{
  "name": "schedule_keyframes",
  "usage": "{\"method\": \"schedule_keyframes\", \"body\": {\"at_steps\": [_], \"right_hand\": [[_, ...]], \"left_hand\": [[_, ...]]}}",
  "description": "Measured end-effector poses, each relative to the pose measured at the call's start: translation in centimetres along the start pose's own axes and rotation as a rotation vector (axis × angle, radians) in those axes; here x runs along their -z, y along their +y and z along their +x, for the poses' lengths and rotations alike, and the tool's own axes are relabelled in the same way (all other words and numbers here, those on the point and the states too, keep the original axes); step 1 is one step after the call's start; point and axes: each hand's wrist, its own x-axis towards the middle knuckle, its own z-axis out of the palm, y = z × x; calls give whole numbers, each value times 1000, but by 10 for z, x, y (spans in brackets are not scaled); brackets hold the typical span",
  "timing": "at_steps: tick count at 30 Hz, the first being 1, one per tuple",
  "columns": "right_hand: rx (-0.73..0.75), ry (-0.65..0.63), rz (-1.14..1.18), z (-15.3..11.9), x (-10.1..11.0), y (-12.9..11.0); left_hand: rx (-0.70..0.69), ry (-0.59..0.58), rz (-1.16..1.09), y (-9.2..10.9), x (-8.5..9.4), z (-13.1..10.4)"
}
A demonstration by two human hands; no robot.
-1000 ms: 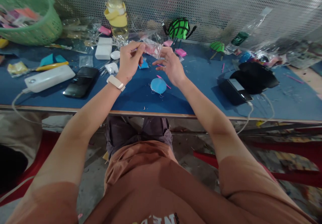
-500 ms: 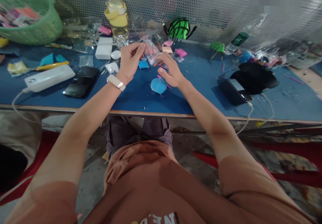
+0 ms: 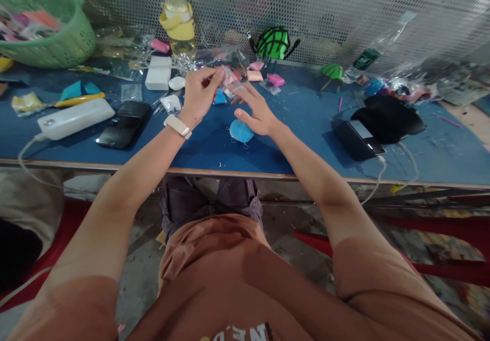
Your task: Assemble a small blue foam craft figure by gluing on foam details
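Blue table [image 3: 202,152], packet [image 3: 230,78] in left hand [image 3: 201,93]

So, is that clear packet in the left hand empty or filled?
It looks filled: pink material shows through the clear packet, pinched in the left hand.

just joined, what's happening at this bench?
The person's left hand pinches a clear plastic packet with something pinkish inside. The right hand is open, fingertips at the packet's edge; contact is hard to tell. Below it, a blue round piece lies on the blue table.
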Motion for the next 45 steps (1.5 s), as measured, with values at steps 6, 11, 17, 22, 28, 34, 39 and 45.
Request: {"method": "schedule_keyframes", "body": {"at_steps": [6,11,17,22,28,34,39,45], "right_hand": [[0,-41,-26,0,3,1],[-20,7,-37,1,0,-1],[-51,53,15,3,-3,-4],[-38,64,23,3,-2,-1],[-68,17,8,1,-1,-3],[-78,48,18,2,-3,-2],[-50,67,38,2,-3,0],[-62,45,39,3,-1,-1]], "left_hand": [[-35,-27,97,3,3,0],[-118,-34,152,-8,9,1],[-66,34,77,-27,13,3],[19,-95,11,-20,11,1],[193,-106,-97,-10,4,-1],[181,-60,-111,-17,5,-1],[178,-73,-140,-35,7,1],[259,-74,-282,-43,3,4]]}}
